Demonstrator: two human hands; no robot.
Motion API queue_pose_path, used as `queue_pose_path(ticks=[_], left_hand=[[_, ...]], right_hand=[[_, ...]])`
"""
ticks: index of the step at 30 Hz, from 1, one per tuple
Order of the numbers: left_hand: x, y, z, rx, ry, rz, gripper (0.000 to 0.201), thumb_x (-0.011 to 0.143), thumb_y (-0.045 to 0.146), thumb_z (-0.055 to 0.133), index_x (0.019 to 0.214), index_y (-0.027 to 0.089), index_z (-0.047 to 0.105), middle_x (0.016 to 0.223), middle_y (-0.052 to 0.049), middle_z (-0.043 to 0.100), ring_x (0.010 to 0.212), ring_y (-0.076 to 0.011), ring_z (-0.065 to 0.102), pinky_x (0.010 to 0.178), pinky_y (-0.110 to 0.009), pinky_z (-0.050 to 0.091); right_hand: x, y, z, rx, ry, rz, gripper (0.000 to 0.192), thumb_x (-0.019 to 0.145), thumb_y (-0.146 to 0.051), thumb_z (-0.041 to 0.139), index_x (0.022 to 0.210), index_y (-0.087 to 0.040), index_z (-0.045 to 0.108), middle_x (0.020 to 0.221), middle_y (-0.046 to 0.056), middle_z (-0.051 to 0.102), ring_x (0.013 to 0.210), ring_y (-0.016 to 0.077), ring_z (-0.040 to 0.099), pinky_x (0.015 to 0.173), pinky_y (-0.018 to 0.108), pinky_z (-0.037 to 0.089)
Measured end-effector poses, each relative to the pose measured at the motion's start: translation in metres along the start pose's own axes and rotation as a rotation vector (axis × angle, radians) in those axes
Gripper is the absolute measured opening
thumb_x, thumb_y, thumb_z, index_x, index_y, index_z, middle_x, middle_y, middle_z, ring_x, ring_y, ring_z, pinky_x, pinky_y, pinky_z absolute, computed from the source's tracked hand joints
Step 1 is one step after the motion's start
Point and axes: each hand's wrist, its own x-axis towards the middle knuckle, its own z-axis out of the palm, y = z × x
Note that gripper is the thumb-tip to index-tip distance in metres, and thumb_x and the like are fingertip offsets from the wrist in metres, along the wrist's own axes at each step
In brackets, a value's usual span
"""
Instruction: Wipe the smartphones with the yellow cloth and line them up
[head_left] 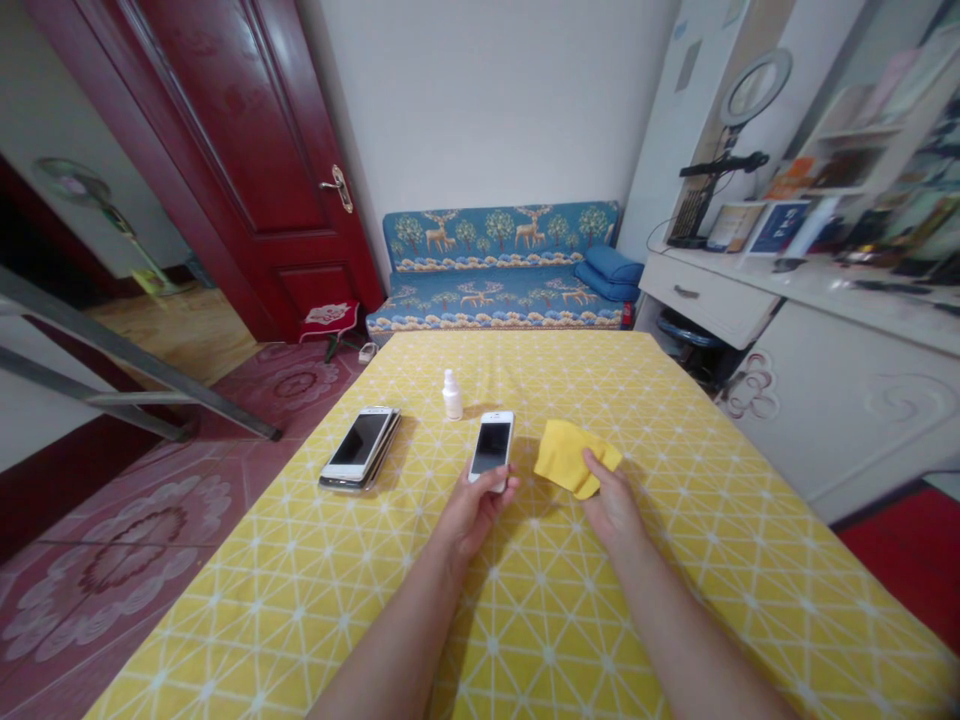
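- the table (675, 620), under a yellow cloth printed with a white lattice, fills the lower half of the view; the person stands at its near edge with both forearms stretched out over it.
- a blue sofa (499, 265) with a deer print sits beyond the far edge, a dark red door (247, 150) to the left, a white desk (825, 300) with a ring light to the right.
- a stack of phones (361, 448) lies on the cloth, well apart to the left of the hands, screens up.
- the yellow cloth (568, 456), crumpled, rests on the table just right of the held phone; the right hand (613, 505) pinches its near corner between thumb and fingers, so the grasp is closed on the rag.
- the left hand (474, 510) grips the lower end of a white phone (492, 446), thumb on the right edge, fingers beneath; its far end seems to lie on or just above the table, which one cannot be told.
- a small white bottle (452, 394) stands upright just beyond the phone, cap on, touched by neither hand.
- judged from this, the step in hand is bringing rag and phone together for wiping; it would go best if the left hand held the phone by its edges, clear of the dark glass, and tilted it toward the rag.
- the right hand would do well to bunch the rag into a flat pad, so that no loose fold drags toward the bottle.
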Motion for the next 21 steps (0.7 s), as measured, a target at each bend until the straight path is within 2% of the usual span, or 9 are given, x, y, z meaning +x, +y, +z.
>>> queue_pose_path(ticks=[3,5,7,9,11,16,19,21], left_hand=[[-0.001,-0.001,0.001,-0.042,-0.097,0.038,0.03,0.072,0.011,0.073,0.101,0.013,0.064,0.103,-0.008,0.071,0.088,-0.017,0.07,0.081,-0.024,0.056],[-0.001,-0.003,0.001,-0.059,-0.175,0.029,0.036,0.079,0.02,0.07,0.113,0.012,0.061,0.117,-0.013,0.067,0.102,-0.024,0.067,0.093,-0.035,0.052],[0.0,-0.005,0.001,-0.085,-0.208,-0.032,0.043,0.086,0.035,0.062,0.12,0.009,0.058,0.122,-0.018,0.064,0.105,-0.0289,0.066,0.098,-0.042,0.049],[0.002,-0.008,0.001,-0.104,-0.214,-0.097,0.052,0.089,0.045,0.054,0.123,0.006,0.055,0.122,-0.022,0.063,0.103,-0.0307,0.067,0.099,-0.045,0.047],[0.003,-0.012,0.0,-0.101,-0.232,-0.134,0.056,0.089,0.047,0.053,0.124,0.004,0.055,0.122,-0.024,0.062,0.102,-0.0313,0.067,0.099,-0.046,0.046],[-0.001,-0.017,0.001,0.004,-0.304,-0.112,0.045,0.087,0.04,0.058,0.118,0.006,0.059,0.12,-0.023,0.063,0.107,-0.0325,0.064,0.096,-0.047,0.047],[-0.005,-0.017,0.005,0.084,-0.337,-0.081,0.041,0.086,0.038,0.06,0.114,0.008,0.062,0.116,-0.021,0.065,0.106,-0.031,0.064,0.094,-0.046,0.048],[-0.007,-0.017,0.008,0.12,-0.363,-0.08,0.04,0.086,0.038,0.061,0.114,0.01,0.062,0.115,-0.02,0.064,0.103,-0.0294,0.064,0.091,-0.045,0.05]], right_hand=[[0.0,0.001,0.0,-0.007,0.013,-0.013,0.033,0.063,-0.02,0.08,0.093,-0.019,0.067,0.091,0.003,0.075,0.083,0.0188,0.071,0.073,0.029,0.059],[-0.001,0.003,0.002,-0.032,0.021,-0.035,0.035,0.062,-0.024,0.081,0.093,-0.018,0.067,0.091,0.003,0.075,0.081,0.0186,0.071,0.072,0.028,0.059],[-0.003,0.006,0.003,-0.094,0.026,-0.076,0.036,0.062,-0.031,0.081,0.093,-0.018,0.067,0.089,0.003,0.075,0.077,0.0188,0.071,0.07,0.028,0.058],[-0.005,0.009,0.003,-0.189,0.034,-0.114,0.037,0.064,-0.038,0.08,0.092,-0.018,0.068,0.085,0.003,0.075,0.072,0.0194,0.071,0.066,0.028,0.057],[-0.007,0.012,0.003,-0.283,0.05,-0.153,0.039,0.066,-0.046,0.078,0.091,-0.017,0.068,0.083,0.004,0.074,0.069,0.02,0.07,0.063,0.029,0.056],[-0.01,0.014,0.0,-0.416,0.105,-0.298,0.044,0.072,-0.056,0.069,0.088,-0.015,0.068,0.082,0.006,0.074,0.068,0.0202,0.069,0.062,0.03,0.054],[-0.014,0.013,0.002,-0.57,0.047,-0.366,0.042,0.079,-0.054,0.063,0.093,-0.015,0.069,0.085,0.007,0.074,0.073,0.0215,0.069,0.066,0.032,0.055],[-0.018,0.012,0.005,-0.679,-0.023,-0.404,0.041,0.083,-0.051,0.059,0.101,-0.015,0.07,0.094,0.009,0.075,0.082,0.0238,0.07,0.072,0.035,0.056]])
